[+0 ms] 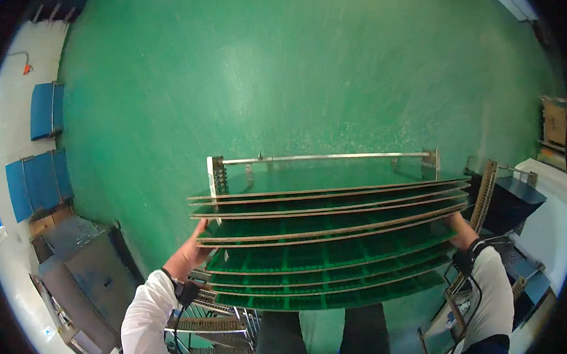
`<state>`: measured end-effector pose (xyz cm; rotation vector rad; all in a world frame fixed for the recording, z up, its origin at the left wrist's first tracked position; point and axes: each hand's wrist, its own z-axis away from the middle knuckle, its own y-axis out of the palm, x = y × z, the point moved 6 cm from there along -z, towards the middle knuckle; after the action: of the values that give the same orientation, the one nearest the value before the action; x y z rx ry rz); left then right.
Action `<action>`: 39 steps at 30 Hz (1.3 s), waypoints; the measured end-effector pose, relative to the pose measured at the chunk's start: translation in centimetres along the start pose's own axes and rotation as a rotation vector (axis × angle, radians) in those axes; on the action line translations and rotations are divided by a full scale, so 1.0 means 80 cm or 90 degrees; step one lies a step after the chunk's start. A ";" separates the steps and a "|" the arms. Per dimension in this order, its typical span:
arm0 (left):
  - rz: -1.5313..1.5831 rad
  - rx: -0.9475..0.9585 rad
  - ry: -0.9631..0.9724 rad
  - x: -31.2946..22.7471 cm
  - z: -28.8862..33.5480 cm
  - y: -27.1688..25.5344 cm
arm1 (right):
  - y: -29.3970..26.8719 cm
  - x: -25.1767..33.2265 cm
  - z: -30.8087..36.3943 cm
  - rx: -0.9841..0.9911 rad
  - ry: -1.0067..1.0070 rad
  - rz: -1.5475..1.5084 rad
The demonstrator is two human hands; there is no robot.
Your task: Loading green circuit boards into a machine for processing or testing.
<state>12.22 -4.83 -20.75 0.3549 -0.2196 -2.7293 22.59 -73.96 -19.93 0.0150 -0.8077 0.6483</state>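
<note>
Where one rack (217,171) holds seven-plus green panels (332,254), two hands (190,249) (464,230) grip panel edges.

A slotted metal rack (327,156) holds green boards (332,255).

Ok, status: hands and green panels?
Left hand at the left edges, right hand at the right; grip partly hidden. Green panels in a row, slotted frame beyond. Metal racks at both sides.

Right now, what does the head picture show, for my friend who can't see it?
A person's left hand and right hand touch opposite ends of a row of green boards. A metal bar runs just beyond the boards, over a green floor, with blue panels at the left.
</note>
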 end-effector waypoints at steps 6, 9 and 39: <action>-0.055 -0.039 -0.063 -0.061 0.049 0.047 | -0.026 -0.114 -0.015 -0.004 0.176 -0.571; -0.060 -0.022 -0.084 -0.055 0.084 0.053 | -0.034 -0.086 0.028 -0.041 0.288 -0.476; -0.600 0.427 0.220 -0.123 0.413 0.356 | 0.384 -0.113 0.717 -0.552 0.119 -0.395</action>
<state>21.86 -23.67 18.63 1.4031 -1.1178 -3.2986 -36.96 -68.39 7.30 -0.5555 -0.7918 -0.3129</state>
